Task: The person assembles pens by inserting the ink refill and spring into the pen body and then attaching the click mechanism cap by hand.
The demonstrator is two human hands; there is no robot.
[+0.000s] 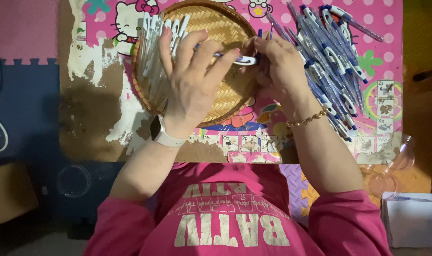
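Round shallow woven bamboo basket [225,102] at the table's far middle; a row of white pen barrels [152,45] lies against its left inner wall, the rest of the weave bare. Left hand [192,80], back up, over the basket, white smartwatch [161,135] on the wrist; fingers spread, thumb and forefinger tips closed on one end of a white-and-blue ballpoint pen [239,59]. Right hand [277,71], gold bead bracelet [308,118] at the wrist, meets it from the right, fingers curled together and pinching the pen's other end. The pen is held level above the basket's upper right part, between both hands. Right of the basket, a loose heap of assembled blue-and-white pens [334,61] fans over the pink cartoon-print table cover [396,57], which is badly worn at its left, brown board showing. Clear plastic cups [391,166] off the table's right corner; another clear round lid [73,181] on the dim floor at left. Pink and blue foam floor mats [21,61] beyond.
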